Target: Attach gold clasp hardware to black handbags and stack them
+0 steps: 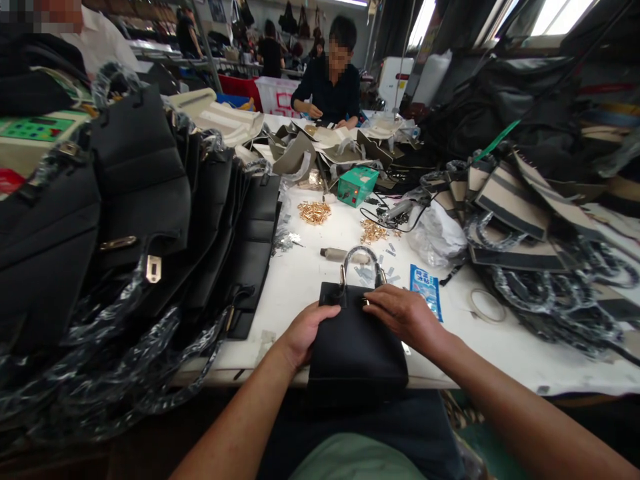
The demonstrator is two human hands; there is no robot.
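A small black handbag (355,350) rests on the near edge of the white table (300,273), its wrapped handle (361,257) arching up at the far side. My left hand (307,330) grips the bag's left upper edge, thumb on top. My right hand (403,313) lies over the bag's top right, fingers curled at a small metal fitting near the handle base.
Black handbags in plastic wrap (130,220) pile up on the left. Striped bags (525,213) lie at the right. Heaps of gold hardware (314,212), a green box (357,185), a blue packet (427,288) and a tape ring (487,305) sit on the table. A person (330,80) works opposite.
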